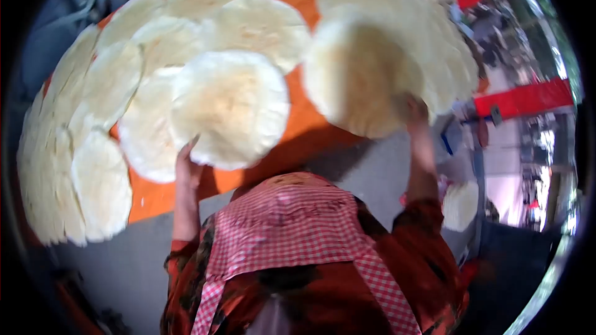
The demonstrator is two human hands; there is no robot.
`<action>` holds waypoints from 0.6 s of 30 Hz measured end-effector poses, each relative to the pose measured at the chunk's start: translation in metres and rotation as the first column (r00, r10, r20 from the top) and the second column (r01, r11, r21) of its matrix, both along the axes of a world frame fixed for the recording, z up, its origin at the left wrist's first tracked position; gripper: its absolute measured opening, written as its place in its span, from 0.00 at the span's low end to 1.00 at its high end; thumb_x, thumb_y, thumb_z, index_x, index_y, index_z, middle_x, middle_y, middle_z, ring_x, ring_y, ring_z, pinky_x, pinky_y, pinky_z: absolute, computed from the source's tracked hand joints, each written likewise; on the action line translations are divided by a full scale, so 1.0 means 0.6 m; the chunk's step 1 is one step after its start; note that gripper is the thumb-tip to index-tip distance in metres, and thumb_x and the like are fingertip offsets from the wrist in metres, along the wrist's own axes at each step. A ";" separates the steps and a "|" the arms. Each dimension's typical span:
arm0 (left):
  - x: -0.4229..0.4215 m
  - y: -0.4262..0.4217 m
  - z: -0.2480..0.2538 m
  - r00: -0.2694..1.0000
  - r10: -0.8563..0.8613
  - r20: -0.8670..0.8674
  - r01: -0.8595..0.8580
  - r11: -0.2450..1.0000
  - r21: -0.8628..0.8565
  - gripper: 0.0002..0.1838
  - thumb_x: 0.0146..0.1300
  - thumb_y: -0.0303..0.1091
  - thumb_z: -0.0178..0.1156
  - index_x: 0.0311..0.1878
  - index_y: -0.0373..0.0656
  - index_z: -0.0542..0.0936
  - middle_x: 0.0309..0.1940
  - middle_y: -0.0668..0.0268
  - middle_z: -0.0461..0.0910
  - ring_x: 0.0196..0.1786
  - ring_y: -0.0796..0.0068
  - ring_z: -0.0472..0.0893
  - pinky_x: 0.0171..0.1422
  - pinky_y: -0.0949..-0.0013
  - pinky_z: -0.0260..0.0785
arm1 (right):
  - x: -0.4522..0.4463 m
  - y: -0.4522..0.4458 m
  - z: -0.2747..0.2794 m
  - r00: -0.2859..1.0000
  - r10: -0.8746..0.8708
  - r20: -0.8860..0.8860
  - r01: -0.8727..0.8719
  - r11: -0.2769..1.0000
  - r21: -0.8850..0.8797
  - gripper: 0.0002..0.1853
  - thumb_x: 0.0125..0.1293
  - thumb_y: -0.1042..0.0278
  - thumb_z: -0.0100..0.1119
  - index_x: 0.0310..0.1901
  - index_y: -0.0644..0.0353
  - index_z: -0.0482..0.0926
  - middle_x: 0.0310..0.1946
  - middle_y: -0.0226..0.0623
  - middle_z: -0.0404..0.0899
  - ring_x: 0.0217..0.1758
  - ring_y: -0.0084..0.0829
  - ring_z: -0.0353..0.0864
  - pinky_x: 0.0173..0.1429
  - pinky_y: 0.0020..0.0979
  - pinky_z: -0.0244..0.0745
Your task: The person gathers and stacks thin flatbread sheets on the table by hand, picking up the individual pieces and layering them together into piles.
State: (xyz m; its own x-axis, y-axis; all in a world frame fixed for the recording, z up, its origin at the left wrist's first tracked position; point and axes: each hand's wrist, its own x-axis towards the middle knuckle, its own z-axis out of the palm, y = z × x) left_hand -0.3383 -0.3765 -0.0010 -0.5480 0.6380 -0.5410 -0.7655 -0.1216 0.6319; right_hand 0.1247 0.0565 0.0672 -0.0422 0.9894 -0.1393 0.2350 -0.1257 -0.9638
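Note:
My left hand [189, 164] grips the lower left edge of a round flatbread [233, 108], its thumb on top and its other fingers hidden beneath the bread. At the right, my right hand [414, 111] is at the lower right edge of another round flatbread [363, 80]; its fingers are smeared by motion. That second flatbread is blurred and partly in shadow. Under and around both breads, more flatbreads [257, 28] overlap on an orange cloth [292, 152].
Many flatbreads [102, 186] lie overlapped at the left, and a large spread of them [434, 49] is at the upper right. Red straps or bars [524, 100] stand at the far right. A pale rounded item [460, 206] is low at the right.

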 end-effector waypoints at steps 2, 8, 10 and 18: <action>0.014 -0.006 0.033 0.984 0.095 0.152 -0.116 0.984 0.135 0.26 0.65 0.48 0.50 0.61 0.43 0.69 0.54 0.57 0.76 0.56 0.57 0.76 0.57 0.51 0.73 | 0.084 -0.006 -0.101 0.948 -0.074 0.308 0.049 0.995 0.086 0.19 0.62 0.65 0.58 0.52 0.66 0.75 0.42 0.43 0.80 0.45 0.35 0.81 0.51 0.34 0.76; 0.021 0.018 0.020 0.997 -0.021 0.071 -0.001 0.954 0.299 0.26 0.63 0.49 0.56 0.60 0.47 0.68 0.59 0.60 0.70 0.62 0.56 0.70 0.60 0.41 0.70 | -0.219 -0.195 -0.099 0.804 0.520 0.289 -0.591 0.755 0.285 0.14 0.63 0.70 0.58 0.50 0.65 0.75 0.42 0.35 0.78 0.45 0.27 0.77 0.52 0.29 0.72; 0.024 0.033 0.045 0.998 -0.042 0.049 0.026 0.959 0.284 0.27 0.64 0.50 0.55 0.62 0.47 0.65 0.61 0.60 0.66 0.62 0.57 0.68 0.59 0.43 0.72 | -0.373 -0.307 -0.051 0.566 0.825 -0.008 -0.819 0.563 0.111 0.15 0.66 0.69 0.58 0.53 0.62 0.75 0.46 0.32 0.77 0.48 0.22 0.75 0.54 0.26 0.71; 0.028 0.024 0.062 1.000 -0.027 -0.005 0.028 0.981 0.192 0.30 0.65 0.50 0.55 0.64 0.46 0.61 0.61 0.56 0.66 0.62 0.59 0.70 0.56 0.51 0.75 | -0.617 -0.432 -0.057 0.259 0.965 0.032 -0.948 0.260 -0.184 0.20 0.65 0.62 0.57 0.55 0.64 0.72 0.44 0.44 0.79 0.46 0.29 0.79 0.46 0.31 0.75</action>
State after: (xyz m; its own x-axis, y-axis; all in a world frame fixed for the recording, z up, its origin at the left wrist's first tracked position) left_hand -0.3218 -0.3619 0.0359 -0.5298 0.7449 -0.4054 -0.7688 -0.2201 0.6004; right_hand -0.2457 -0.2027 0.0330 -0.9228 0.2142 -0.3203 0.3592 0.1779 -0.9161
